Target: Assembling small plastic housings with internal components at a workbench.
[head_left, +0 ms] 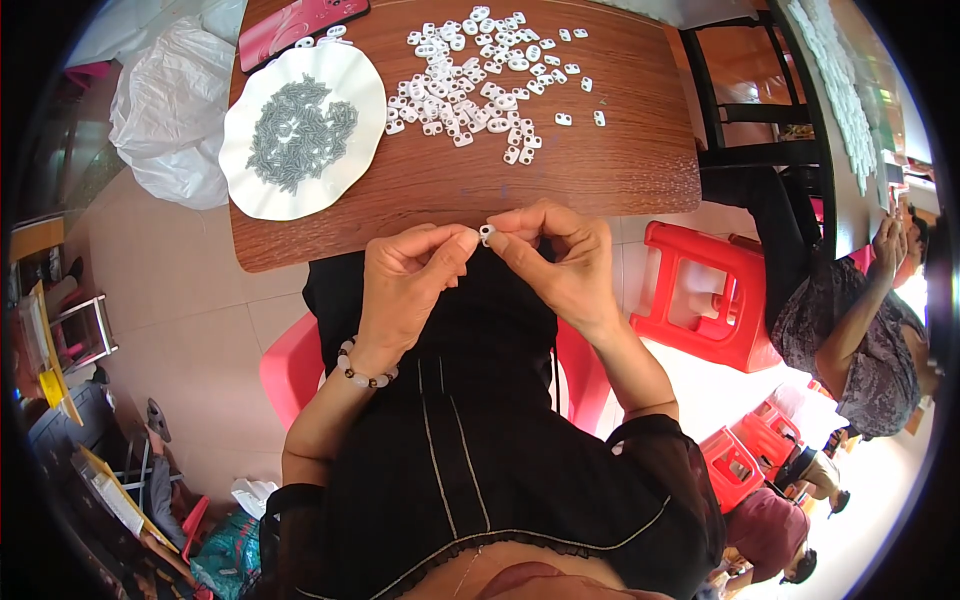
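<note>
Between my two hands, just off the table's near edge, is a small white plastic piece with two holes (486,233). My right hand (556,258) pinches it between thumb and finger. The fingertips of my left hand (415,272) are pressed together right beside it; whatever they hold is too small to make out. A loose pile of the same white two-holed pieces (465,85) spreads over the far middle of the table. To its left, a white wavy-rimmed plate (362,150) bears a heap of small grey screw-like pins (285,145).
The brown wooden table (450,190) has a phone in a pink case (300,28) at its far left corner. A white plastic bag (170,110) hangs left of it. On the right stand a red stool (705,295) and another table, where a person in a patterned top (860,350) sits.
</note>
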{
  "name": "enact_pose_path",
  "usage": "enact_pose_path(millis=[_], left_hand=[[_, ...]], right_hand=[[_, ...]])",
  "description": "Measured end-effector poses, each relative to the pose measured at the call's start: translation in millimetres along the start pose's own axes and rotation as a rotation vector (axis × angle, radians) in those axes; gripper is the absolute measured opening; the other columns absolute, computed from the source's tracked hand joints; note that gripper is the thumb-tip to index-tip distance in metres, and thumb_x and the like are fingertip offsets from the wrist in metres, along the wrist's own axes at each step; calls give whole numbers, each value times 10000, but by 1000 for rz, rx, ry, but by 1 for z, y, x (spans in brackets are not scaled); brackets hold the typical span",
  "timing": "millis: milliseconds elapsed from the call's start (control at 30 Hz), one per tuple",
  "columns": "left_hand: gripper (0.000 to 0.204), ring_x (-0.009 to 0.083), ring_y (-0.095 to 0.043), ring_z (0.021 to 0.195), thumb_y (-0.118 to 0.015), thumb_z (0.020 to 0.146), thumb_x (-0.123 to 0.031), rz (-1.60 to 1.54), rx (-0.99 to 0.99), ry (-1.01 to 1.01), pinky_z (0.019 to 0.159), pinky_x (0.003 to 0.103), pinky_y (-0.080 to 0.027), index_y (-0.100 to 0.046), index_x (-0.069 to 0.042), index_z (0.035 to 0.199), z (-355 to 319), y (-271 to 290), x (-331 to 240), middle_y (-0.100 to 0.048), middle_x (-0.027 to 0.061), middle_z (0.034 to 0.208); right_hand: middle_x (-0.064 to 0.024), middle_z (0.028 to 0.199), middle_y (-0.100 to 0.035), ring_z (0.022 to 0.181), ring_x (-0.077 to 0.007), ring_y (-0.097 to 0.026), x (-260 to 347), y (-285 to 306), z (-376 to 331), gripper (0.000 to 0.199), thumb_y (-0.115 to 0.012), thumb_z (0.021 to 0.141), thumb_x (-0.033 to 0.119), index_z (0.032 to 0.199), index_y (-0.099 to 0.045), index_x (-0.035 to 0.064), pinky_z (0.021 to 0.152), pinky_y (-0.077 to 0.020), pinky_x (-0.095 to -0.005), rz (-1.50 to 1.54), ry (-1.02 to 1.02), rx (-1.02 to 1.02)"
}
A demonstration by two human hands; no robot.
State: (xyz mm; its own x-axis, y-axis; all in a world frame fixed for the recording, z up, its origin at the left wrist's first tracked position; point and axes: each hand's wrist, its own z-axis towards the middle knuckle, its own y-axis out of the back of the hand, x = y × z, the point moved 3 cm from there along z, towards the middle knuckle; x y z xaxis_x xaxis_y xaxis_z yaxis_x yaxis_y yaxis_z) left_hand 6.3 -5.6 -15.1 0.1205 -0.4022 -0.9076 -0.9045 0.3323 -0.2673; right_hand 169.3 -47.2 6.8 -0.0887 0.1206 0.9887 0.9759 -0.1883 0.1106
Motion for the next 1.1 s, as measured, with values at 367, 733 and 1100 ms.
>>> enact_pose_path(millis=[367, 733, 1100], left_hand=[[317, 41, -516, 638, -587, 951, -290, -199, 42, 106, 591, 184, -421, -691, -5, 1042, 3, 7, 1, -626, -1, 758], [225, 54, -538, 663, -661, 904, -208, -193, 101, 94, 601, 197, -430, -705, 2, 974, 0, 4, 2, -645, 15, 773], [141, 68, -548, 661, -698, 859, -105, -104, 47, 40, 597, 204, -441, -723, 16, 928, -3, 2, 0, -630, 46, 766]], right_hand=[[-21, 804, -650, 731, -50, -575, 7, 2, 0, 106, -680, 826, -36, 932, -677, -38, 677, -444, -201, 14, 24, 3], [-19, 786, -628, 716, -51, -557, 8, 2, -3, 123, -684, 815, -48, 938, -678, -40, 657, -428, -200, -26, 57, 10], [-11, 775, -608, 710, -53, -531, 9, -1, -5, 132, -694, 803, -46, 934, -687, -32, 654, -412, -200, -42, 78, -3]])
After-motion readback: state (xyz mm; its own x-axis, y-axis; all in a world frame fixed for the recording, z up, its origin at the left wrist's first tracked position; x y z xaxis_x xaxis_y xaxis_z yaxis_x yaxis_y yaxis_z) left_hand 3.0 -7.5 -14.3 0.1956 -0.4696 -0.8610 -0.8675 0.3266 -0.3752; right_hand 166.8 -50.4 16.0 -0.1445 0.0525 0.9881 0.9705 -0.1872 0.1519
